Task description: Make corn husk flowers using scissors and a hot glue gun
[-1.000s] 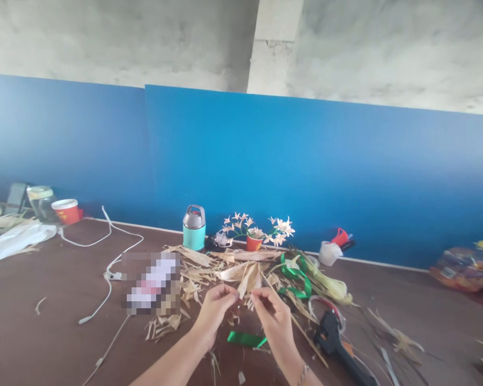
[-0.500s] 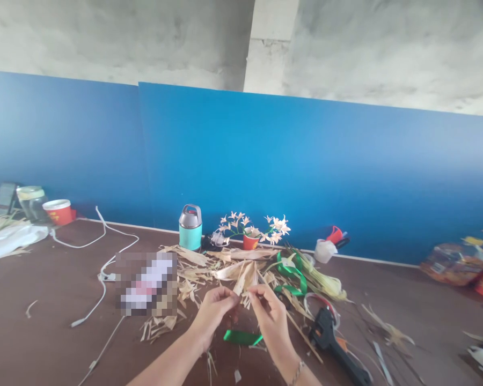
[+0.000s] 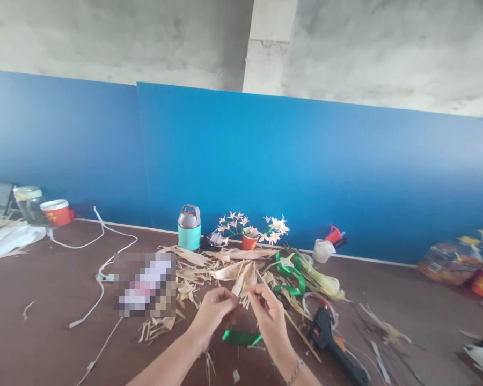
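Note:
My left hand [image 3: 217,311] and my right hand [image 3: 269,313] are raised over the front middle of the table, fingertips facing each other a short gap apart. Both are closed in a pinch of thumb and forefinger. Whatever they hold is too small or hidden to make out. Just beyond the fingertips is a broad, pale dried corn husk [image 3: 246,276], and I cannot tell whether the fingers touch it. Below and between the wrists lies a piece of green ribbon [image 3: 241,338]. Husk scraps [image 3: 189,289] are strewn to the left of the hands.
A black glue gun [image 3: 332,343] lies right of my right hand. Behind are more green ribbon [image 3: 292,276], a bundle of pale strands [image 3: 326,284], a red cup [image 3: 249,242] with husk flowers [image 3: 276,229] and a teal flask [image 3: 189,236]. White cables [image 3: 101,273] run at left.
The whole view has shifted very slightly. Both hands keep nearly the same pinched pose and place, with little visible movement.

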`<state>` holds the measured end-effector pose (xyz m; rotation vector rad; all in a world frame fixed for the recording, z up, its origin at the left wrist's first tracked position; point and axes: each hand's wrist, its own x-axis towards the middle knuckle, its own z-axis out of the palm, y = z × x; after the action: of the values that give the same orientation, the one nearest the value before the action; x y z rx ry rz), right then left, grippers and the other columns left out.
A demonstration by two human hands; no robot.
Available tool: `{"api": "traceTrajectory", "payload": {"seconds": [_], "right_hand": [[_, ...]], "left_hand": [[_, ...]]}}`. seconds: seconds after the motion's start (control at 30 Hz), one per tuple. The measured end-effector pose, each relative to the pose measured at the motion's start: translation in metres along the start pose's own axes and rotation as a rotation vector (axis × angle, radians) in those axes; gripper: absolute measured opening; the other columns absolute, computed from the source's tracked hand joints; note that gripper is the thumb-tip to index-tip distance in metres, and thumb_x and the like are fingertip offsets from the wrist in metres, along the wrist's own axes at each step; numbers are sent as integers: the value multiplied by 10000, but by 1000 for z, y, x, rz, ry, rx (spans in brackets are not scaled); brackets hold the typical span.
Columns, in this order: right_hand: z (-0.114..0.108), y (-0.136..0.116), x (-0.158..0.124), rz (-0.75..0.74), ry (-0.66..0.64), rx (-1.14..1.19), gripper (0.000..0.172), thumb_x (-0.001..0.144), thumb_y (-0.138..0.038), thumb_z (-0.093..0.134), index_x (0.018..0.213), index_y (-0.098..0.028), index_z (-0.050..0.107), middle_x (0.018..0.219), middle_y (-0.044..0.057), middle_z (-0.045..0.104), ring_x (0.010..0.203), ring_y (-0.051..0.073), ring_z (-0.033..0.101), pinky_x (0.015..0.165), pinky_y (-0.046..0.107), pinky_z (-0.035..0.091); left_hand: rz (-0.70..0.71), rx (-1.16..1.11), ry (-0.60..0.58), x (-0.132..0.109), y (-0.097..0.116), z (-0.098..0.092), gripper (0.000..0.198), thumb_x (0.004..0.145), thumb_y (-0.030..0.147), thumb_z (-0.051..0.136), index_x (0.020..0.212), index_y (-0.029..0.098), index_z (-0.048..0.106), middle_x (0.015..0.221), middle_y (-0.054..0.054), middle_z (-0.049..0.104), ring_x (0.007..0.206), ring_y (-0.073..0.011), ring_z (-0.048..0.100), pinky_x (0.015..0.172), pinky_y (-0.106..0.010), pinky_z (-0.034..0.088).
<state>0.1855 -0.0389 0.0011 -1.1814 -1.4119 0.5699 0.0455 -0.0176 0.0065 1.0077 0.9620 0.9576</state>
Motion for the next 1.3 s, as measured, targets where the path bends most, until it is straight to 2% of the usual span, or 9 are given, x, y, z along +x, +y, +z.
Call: {"api": "traceTrajectory", "payload": {"seconds": [0.37,0.83,1.03,1.3], "right_hand": [[1,4,2,-29,35,31,177,799,-328,568,797,-173,654,738,55,654,678,184,604,618,249,483],[1,5,3,99,33,77,226,767,-367,585,792,-155,658,715,65,661,647,190,599,603,266,483],[2,5,3,107,28,77,226,771,-366,581,809,-156,655,751,70,668,684,198,611,640,278,492],[3,16,1,92,72,81,264,775,-363,589,937,-156,616,904,105,663,815,226,622,683,302,514]], "left_hand": [[1,20,-24,3,-4,-3,148,630,274,613,615,153,529,445,36,546,373,-74,449,396,-192,287],[-29,53,-14,2,-3,-2,84,591,224,571,617,154,532,426,37,548,369,-72,438,402,-188,269],[-35,54,-10,0,0,-1,73,584,217,577,600,154,542,433,40,544,369,-64,434,413,-185,275],[-38,69,0,1,-2,-2,91,581,231,584,607,153,544,425,39,544,361,-65,433,400,-184,266]]}}
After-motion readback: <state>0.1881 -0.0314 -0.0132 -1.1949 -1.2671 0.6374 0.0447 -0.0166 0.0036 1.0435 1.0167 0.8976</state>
